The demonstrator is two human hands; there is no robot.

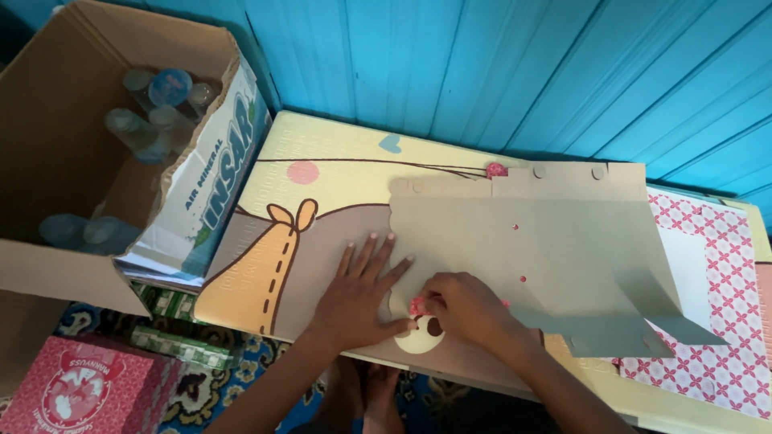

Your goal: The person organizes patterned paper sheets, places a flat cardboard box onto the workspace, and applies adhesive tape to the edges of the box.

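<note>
Cardboard box (pixel 56 153) of bottles (pixel 157 112), pink box (pixel 76 386)

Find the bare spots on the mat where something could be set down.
Free: the mat between the box and the grey card, above the left hand. Crowded: around the right hand at the card's edge.

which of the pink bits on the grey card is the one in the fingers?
The pink piece at the grey card's lower left edge, pinched by the right hand. The other pink piece sits untouched at the card's top edge.
</note>
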